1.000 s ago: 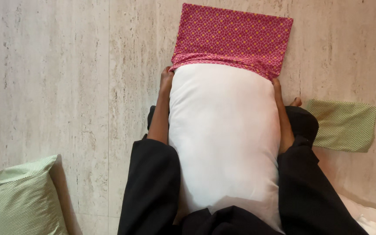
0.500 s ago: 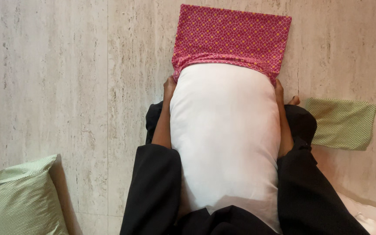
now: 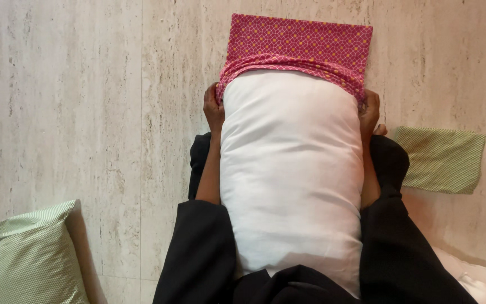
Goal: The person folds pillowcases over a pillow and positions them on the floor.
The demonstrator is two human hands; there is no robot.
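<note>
White pillow fills the middle of the frame, lying lengthwise from the person's lap toward the top. Its far end sits inside a pink patterned pillowcase, whose bunched open edge wraps that end. Left hand grips the bunched cloth at the pillow's left side; right hand grips it at the right side, both closed on the fabric. Pale stone floor lies beneath. 1 green checked pillow sits at lower left, a flat green pillowcase at right.
</note>
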